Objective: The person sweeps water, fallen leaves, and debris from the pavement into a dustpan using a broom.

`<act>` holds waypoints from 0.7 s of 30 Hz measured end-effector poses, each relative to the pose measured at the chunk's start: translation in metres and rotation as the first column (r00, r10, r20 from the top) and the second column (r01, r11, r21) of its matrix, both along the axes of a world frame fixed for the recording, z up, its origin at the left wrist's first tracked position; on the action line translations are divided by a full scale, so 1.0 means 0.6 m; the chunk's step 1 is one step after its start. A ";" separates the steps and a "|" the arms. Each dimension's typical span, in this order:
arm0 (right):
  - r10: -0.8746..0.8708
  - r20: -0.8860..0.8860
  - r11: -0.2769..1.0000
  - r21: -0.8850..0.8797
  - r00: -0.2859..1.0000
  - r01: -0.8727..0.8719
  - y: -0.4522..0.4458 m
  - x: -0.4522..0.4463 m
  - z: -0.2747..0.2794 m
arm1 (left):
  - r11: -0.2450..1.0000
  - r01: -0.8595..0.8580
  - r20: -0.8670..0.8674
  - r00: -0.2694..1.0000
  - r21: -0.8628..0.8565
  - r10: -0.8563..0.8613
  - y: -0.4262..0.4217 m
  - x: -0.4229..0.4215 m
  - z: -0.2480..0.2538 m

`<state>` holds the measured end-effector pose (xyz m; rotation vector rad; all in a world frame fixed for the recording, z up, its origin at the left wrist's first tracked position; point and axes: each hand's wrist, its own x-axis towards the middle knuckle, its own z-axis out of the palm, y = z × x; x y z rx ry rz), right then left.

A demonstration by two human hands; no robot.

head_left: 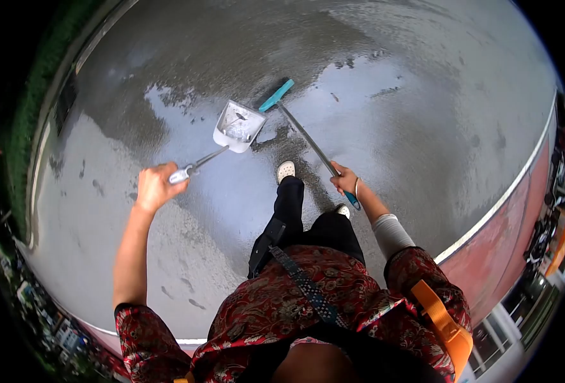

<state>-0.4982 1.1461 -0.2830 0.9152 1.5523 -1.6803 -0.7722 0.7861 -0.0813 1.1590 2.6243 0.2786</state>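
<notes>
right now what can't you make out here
In the head view:
Dark bits in the dustpan: too small to identify.
Underside of the teal-headed tool: hidden by its own head.
Rear of the white grip: covered by the left hand.
Right shoe: mostly hidden behind the trouser leg.
Background at lower left: small and blurred.

Free room: open floor (423, 140) at upper right and left of frame; a wedge between dustpan (236, 143) and squeegee (306, 137), narrowing upward to where their heads nearly meet. Obstructions: both tools, upper centre, slanting inward; one shoe (286, 170) at the wedge's base; legs (290, 201) below, centre.
</notes>
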 end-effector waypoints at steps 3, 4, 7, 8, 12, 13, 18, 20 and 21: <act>-0.158 -0.001 0.987 0.028 0.987 0.158 -0.009 0.029 0.004 | 0.997 0.083 0.030 0.996 0.000 -0.083 0.023 0.002 0.001; -0.232 0.000 0.971 0.052 0.973 0.232 -0.020 0.041 0.002 | 0.993 0.118 0.028 0.993 0.006 -0.118 0.024 0.004 -0.002; -0.392 -0.039 0.912 0.111 0.919 0.394 -0.083 0.067 -0.005 | 0.975 0.221 0.039 0.974 0.021 -0.222 -0.012 0.012 -0.003; -0.462 -0.062 0.874 0.138 0.885 0.466 -0.117 0.067 -0.006 | 0.967 0.252 0.041 0.967 0.031 -0.253 -0.034 0.005 -0.002; -0.541 -0.118 0.792 0.262 0.833 0.552 -0.200 0.038 -0.041 | 0.931 0.364 0.104 0.925 0.034 -0.366 -0.082 -0.015 -0.024; -0.548 -0.115 0.778 0.296 0.829 0.555 -0.216 0.019 -0.060 | 0.924 0.381 0.102 0.918 0.036 -0.382 -0.088 -0.028 -0.030; -0.582 -0.100 0.743 0.337 0.807 0.578 -0.314 -0.059 -0.152 | 0.885 0.465 0.163 0.875 -0.025 -0.455 -0.111 -0.077 -0.074; -0.508 -0.016 0.809 0.335 0.861 0.483 -0.374 -0.061 -0.167 | 0.888 0.458 0.157 0.880 -0.034 -0.448 -0.118 -0.084 -0.093; -0.420 0.070 0.866 0.328 0.905 0.377 -0.401 -0.055 -0.166 | 0.893 0.449 0.155 0.885 -0.037 -0.439 -0.117 -0.083 -0.092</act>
